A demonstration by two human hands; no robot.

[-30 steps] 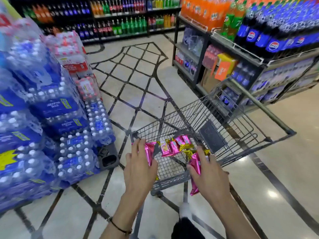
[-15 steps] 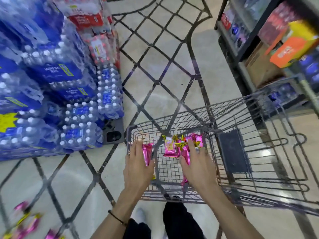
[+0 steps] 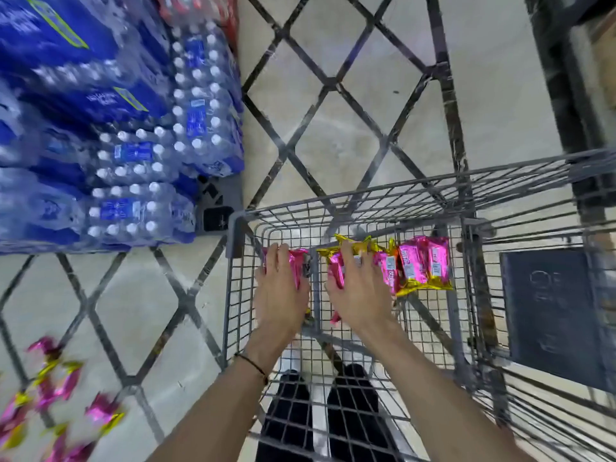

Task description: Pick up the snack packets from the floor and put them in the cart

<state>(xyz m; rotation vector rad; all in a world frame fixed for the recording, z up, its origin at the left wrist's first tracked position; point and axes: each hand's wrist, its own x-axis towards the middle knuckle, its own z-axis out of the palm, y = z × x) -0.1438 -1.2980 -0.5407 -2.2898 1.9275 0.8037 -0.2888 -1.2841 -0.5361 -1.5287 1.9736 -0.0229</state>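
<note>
This is a supermarket aisle: a grey wire shopping cart (image 3: 366, 208) stands on a beige tiled floor with dark diamond lines (image 3: 350, 128), beside stacked shrink-wrapped packs of blue-labelled water bottles (image 3: 133, 128) on a grey pallet (image 3: 220, 198).

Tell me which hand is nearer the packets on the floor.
Left. The left hand holds a packet at the left wall of the cart, toward the floor packets; the right hand is beyond it, farther right.

Left hand (image 3: 281, 290): palm down, fingers curled over a pink packet (image 3: 297, 265)
Right hand (image 3: 358, 293): palm down, gripping a second packet (image 3: 336, 273)
Forearms (image 3: 216, 411): both stretched forward, side by side
Left wrist: thin dark band (image 3: 253, 365)
</note>
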